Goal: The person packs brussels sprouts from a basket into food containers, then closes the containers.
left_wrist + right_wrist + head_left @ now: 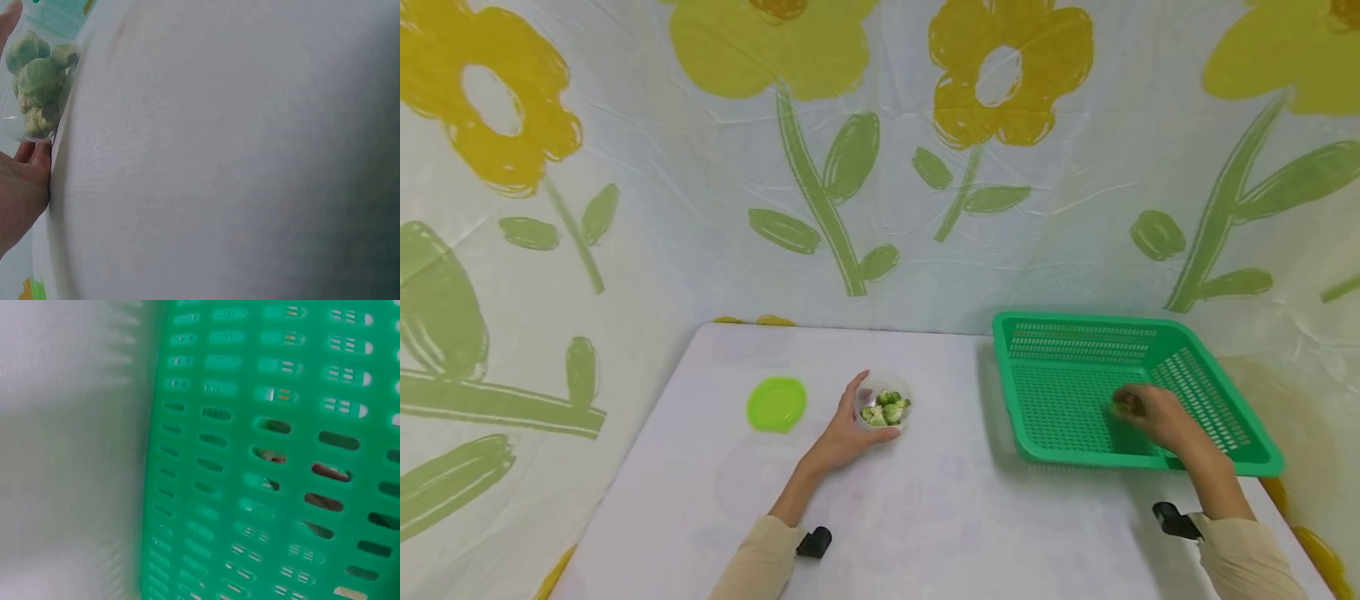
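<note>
Head view, item one: small clear plastic tub of green Brussels sprouts [886, 407], standing upright near the middle of the white table [925, 517]. Our left hand [844, 433] cups it from the near-left side, thumb and fingers curved round its wall.

Item two: green perforated plastic basket [1075, 367], rectangular, long axis running away from us, on the table's right side, well apart from the tub. Our right hand [1157, 415] is inside it, low over the floor, fingertips pinching one small green sprout [1122, 407]. The tub thus lies to the left of this hand, across open table; the left hand is by far the nearer to it.

Item three: round lime-green plastic lid [777, 404], flat on the table, just left of the left hand and apart from the tub.

Left wrist view: sprouts seen through the tub wall [39, 84], palm against it.

Surroundings: pale sheeting printed with yellow flowers [1000, 75] behind and beside the table.
</note>
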`<state>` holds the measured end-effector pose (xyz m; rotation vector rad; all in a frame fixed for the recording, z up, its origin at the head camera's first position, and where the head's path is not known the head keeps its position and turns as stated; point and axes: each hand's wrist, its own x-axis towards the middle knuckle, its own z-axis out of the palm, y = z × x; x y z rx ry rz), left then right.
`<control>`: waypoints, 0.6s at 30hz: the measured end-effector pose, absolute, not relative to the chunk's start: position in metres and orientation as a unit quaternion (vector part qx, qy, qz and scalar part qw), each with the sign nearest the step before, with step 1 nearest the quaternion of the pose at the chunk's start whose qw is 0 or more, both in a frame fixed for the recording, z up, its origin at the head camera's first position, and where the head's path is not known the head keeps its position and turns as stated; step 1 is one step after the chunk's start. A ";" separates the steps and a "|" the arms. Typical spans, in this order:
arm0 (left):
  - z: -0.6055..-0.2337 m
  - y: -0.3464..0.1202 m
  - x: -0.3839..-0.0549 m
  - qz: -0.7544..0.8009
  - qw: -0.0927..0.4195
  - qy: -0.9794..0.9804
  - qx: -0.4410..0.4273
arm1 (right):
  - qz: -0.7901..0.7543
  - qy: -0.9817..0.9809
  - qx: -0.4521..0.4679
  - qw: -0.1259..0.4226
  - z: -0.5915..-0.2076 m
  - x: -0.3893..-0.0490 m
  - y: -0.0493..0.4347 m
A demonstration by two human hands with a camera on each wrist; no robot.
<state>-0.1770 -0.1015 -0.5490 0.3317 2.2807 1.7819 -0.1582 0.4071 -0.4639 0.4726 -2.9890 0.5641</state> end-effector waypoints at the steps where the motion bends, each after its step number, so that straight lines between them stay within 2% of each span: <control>1: -0.549 -0.102 -0.177 0.607 0.114 0.779 0.112 | 0.185 -0.970 0.155 0.035 -0.464 -0.158 0.406; 10: -0.549 -0.102 -0.177 0.601 0.113 0.782 0.118 | 0.203 -0.958 0.178 0.099 -0.464 -0.154 0.396; 18: -0.549 -0.101 -0.177 0.602 0.111 0.782 0.117 | 0.198 -0.942 0.202 0.183 -0.463 -0.152 0.385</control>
